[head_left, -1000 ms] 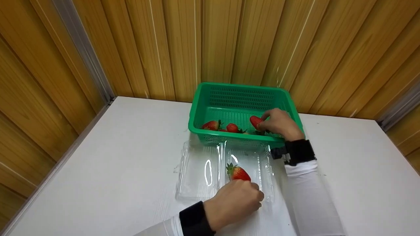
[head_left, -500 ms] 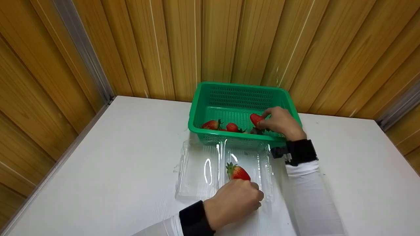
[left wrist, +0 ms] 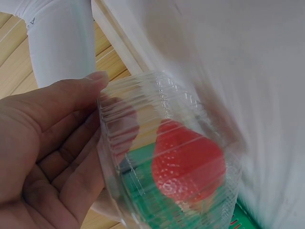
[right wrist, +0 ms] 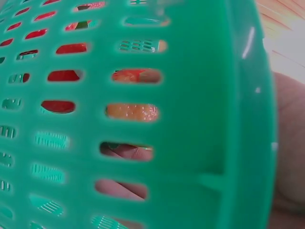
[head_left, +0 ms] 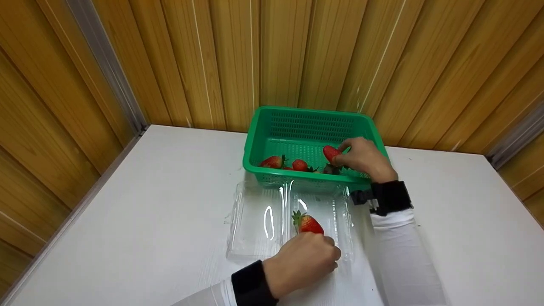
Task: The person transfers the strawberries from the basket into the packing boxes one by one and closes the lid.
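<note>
My right hand (head_left: pixel 366 160) reaches over the near right side of a green plastic basket (head_left: pixel 250 142) and pinches a red strawberry (head_left: pixel 330 154) inside it. The basket's slotted wall fills most of the right wrist view and hides much of that hand. In front of the basket, a clear plastic clamshell box (head_left: pixel 256 225) lies unfolded. A strawberry with green leaves (head_left: pixel 310 224) lies in its right half. My left hand (head_left: pixel 302 262) holds the box's near edge; in the left wrist view the thumb (left wrist: pixel 78 93) is on the rim and the fingers are curled beneath.
Several strawberries (head_left: pixel 299 165) lie along the near side inside the basket. The basket stands on a white table (head_left: pixel 187 170), near a wood-panelled wall (head_left: pixel 280 55) at the back. More panelling rises at the left and right.
The right hand has raised its strawberry very slightly within the basket. The left hand, the box and the strawberry in it have stayed in place.
</note>
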A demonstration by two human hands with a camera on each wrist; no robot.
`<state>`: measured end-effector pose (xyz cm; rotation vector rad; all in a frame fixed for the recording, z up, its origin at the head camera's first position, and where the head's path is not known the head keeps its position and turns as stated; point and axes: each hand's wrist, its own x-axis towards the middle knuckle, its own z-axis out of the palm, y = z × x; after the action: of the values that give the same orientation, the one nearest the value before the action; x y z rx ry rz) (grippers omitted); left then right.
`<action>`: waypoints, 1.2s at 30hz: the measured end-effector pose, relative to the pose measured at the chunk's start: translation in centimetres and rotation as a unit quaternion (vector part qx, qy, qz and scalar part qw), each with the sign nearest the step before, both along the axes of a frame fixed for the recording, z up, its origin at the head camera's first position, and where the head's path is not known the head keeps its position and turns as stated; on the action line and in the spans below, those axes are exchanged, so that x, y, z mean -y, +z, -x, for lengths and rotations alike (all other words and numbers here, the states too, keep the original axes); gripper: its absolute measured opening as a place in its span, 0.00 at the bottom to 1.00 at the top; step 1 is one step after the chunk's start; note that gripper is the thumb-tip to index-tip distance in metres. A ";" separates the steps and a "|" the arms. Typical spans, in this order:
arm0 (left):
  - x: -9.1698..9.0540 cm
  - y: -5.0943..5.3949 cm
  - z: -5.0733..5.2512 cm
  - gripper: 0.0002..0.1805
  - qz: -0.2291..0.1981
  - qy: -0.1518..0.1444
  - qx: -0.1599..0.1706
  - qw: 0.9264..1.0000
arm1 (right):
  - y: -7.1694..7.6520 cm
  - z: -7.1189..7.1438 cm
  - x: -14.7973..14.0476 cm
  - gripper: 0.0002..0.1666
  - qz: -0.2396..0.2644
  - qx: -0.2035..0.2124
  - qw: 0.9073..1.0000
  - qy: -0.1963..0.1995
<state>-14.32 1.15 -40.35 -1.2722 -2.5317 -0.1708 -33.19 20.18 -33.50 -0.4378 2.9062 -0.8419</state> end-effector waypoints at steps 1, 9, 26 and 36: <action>0.0 0.0 0.0 0.03 0.000 0.001 0.000 1.000 | 0.0 0.0 0.0 0.24 0.001 -0.001 1.000 0.002; -0.1 0.0 0.0 0.03 0.001 0.004 0.001 1.000 | 0.3 -0.2 -0.1 0.23 0.004 -0.012 1.000 0.007; -0.2 0.3 -0.1 0.03 0.011 0.010 0.035 0.999 | 1.5 -1.2 0.2 0.26 -0.005 -0.024 1.000 0.009; -0.4 0.3 0.0 0.03 0.009 0.001 0.032 0.999 | 2.6 -2.3 0.2 0.25 0.007 -0.022 1.000 0.007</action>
<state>-14.31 1.54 -40.02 -1.2905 -2.5948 -0.1924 -30.84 20.00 -30.90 -0.4849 2.9355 -0.8624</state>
